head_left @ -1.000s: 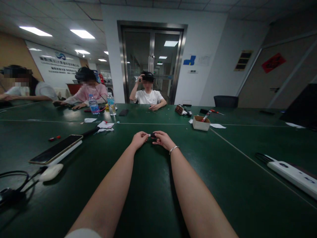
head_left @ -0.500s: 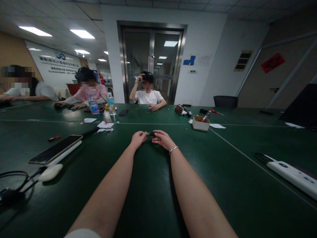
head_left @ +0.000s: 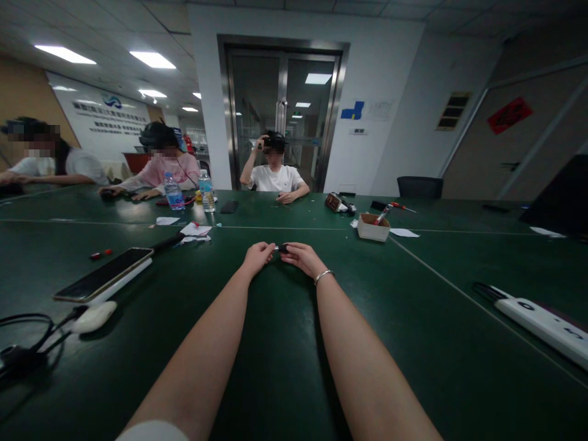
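Above the green table (head_left: 285, 331), both hands meet at one small object with a black body (head_left: 283, 248) and a short silver end; its exact kind is too small to make out. My left hand (head_left: 258, 258) is closed, thumb and forefinger pinching at the silver end. From the other side my right hand (head_left: 303, 258), with a bracelet at the wrist, grips the black body between its fingertips. The fingers hide part of the object.
To the left lie a phone (head_left: 108, 274) on a white block, a white mouse-like device (head_left: 95, 317) and cables. A small box (head_left: 373, 228) stands right of my hands, and a white power strip (head_left: 542, 324) lies far right. Bottles (head_left: 206, 192) and several seated people are across the table.
Both hands stay in nearly the same place. The black body sits slightly differently between the fingers, and a little more of the silver end shows.
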`<state>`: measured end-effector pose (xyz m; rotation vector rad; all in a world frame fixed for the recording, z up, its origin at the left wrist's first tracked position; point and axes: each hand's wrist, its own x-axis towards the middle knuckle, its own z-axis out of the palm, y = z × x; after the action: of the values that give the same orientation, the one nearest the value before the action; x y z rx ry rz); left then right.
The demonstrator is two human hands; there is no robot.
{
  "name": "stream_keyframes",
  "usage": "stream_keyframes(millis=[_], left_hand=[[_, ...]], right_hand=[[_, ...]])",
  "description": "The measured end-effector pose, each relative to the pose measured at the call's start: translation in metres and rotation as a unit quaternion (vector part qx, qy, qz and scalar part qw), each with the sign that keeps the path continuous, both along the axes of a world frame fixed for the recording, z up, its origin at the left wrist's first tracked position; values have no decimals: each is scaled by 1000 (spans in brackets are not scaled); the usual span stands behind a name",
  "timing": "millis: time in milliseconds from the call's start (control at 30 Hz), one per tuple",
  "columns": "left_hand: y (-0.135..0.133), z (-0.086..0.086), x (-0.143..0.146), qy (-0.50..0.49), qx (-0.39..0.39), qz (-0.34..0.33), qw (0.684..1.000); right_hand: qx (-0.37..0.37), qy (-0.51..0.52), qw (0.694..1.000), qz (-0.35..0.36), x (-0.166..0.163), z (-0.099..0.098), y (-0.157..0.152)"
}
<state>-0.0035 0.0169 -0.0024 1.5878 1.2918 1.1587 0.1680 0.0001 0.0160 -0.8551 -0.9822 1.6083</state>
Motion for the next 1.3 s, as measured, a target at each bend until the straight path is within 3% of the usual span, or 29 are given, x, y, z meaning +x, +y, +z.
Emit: stream_keyframes(millis=[733,1033,1300], left_hand=[[-6,6,1,29,2,-17,999],[-4,5,-2,91,25,15,995],[-7,10,-1,105,-2,34,994]], right_hand=[[9,3,1000,17,1,-3,3],[18,7,999,39,3,-5,3],[49,3,997,62,6,-10,5]])
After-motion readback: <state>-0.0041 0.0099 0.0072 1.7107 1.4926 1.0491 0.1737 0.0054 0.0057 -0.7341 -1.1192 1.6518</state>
